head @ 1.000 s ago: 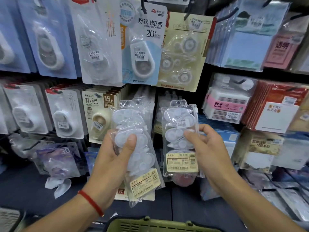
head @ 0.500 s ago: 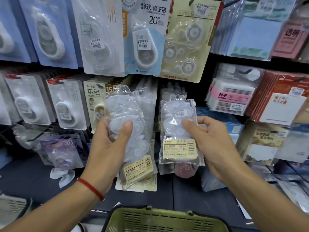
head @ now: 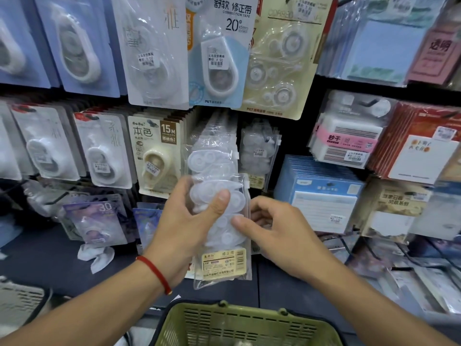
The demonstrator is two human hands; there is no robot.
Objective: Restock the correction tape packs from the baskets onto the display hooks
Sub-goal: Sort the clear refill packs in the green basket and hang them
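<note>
- The packs (head: 220,221) are slippery clear bags; I judge one could slide out of my left hand (head: 185,228) and fall toward the green basket (head: 247,323) below.
- The hole at the top of the bags is not visible to me, so I may miss the hook. The hook itself is hidden behind the hanging packs (head: 259,152).
- My left grip is closed around the stack, thumb pressing on the front, fingers behind.
- My right hand (head: 270,229) pinches the right edge of the same stack, thumb in front.
- The stack stands upright between both hands, its label below them, its top just in front of the hanging row.
</note>
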